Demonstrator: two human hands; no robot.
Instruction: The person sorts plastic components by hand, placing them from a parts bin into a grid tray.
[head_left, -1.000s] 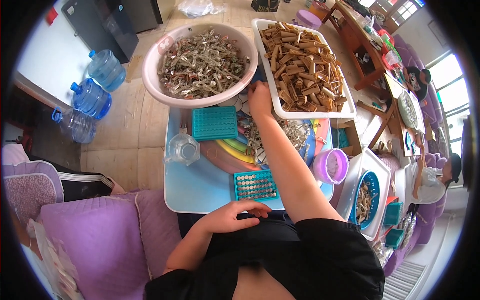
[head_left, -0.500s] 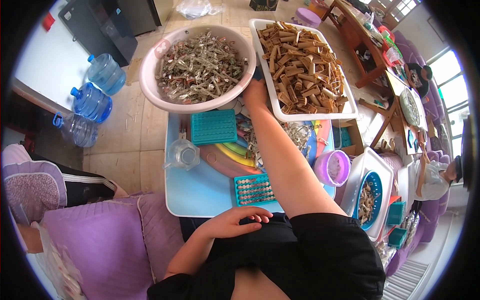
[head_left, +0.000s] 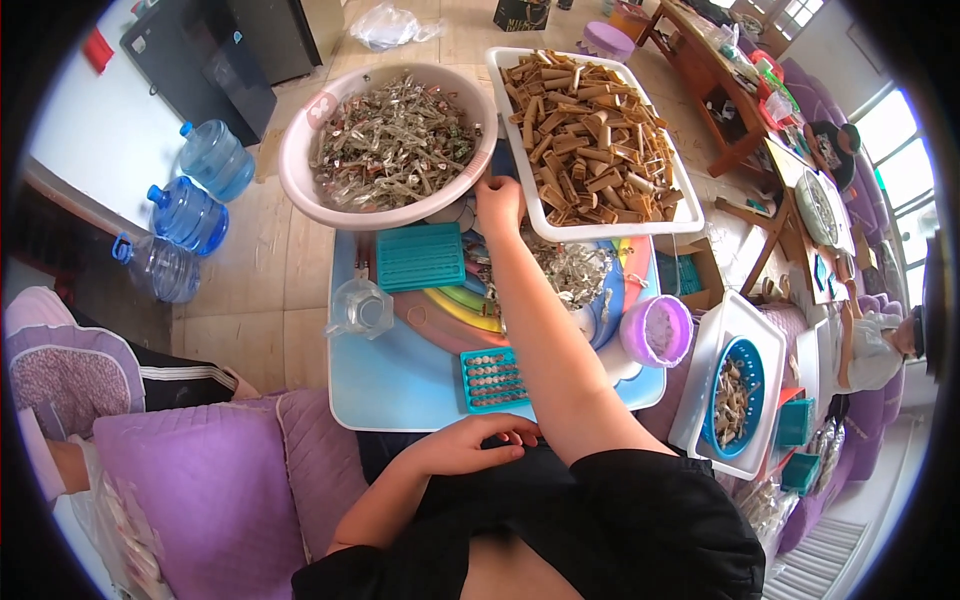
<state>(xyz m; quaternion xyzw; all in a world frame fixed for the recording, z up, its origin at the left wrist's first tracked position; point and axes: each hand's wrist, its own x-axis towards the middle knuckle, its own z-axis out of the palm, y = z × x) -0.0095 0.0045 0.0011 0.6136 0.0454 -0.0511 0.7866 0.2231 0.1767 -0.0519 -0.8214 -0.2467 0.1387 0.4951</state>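
Observation:
My right hand [head_left: 499, 206] is closed in the gap between a pink basin [head_left: 300, 178] and a white tray [head_left: 560, 233]; whatever its fingers hold is hidden. Clear, shiny strip-like pieces [head_left: 395, 145] are heaped in the basin, and brown curved pieces [head_left: 600, 140] fill the tray. Lower down, my left hand [head_left: 470, 443] rests at the table's near edge, thumb apart from loosely bent fingers, holding nothing. Just beyond it lies a teal slotted tray [head_left: 492, 380] with rows of small round pieces, partly covered by my right forearm. Loose shiny pieces [head_left: 575, 270] are spread beside that forearm.
On the blue table [head_left: 385, 400] are another teal tray [head_left: 420, 258], a clear plastic jug [head_left: 360, 308] and a purple tub [head_left: 657, 331]. A blue basket [head_left: 735, 395] sits in a white bin at right. Water bottles [head_left: 187, 215] stand at left. Another person [head_left: 870, 350] sits far right.
My right hand has drawn back slightly toward me and to the left, out of the gap between basin and tray. My left hand stays nearly in place.

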